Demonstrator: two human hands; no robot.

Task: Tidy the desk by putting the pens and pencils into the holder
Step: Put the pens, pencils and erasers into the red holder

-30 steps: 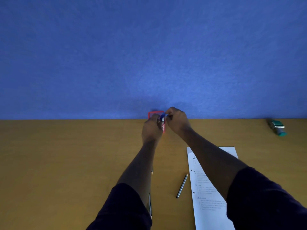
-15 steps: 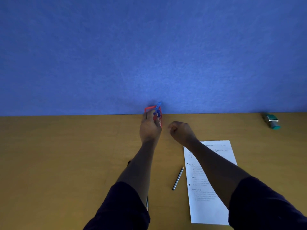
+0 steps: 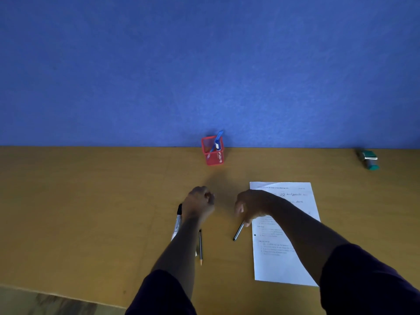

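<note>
A red mesh holder stands at the desk's back edge against the blue wall, and a blue pen leans inside it. My left hand hovers in front of the holder, loosely curled and holding nothing. A black-capped marker and a pencil lie beside my left forearm, which partly hides them. My right hand points its fingers down at the upper end of a dark pen lying on the desk. That hand holds nothing I can see.
A printed sheet of paper lies under my right forearm. A teal and grey stapler sits at the far right by the wall. The desk's front left edge shows floor below it.
The blue pen went from my right hand into the holder. Both hands let go and pulled back toward me. My right hand dropped to the dark pen.
</note>
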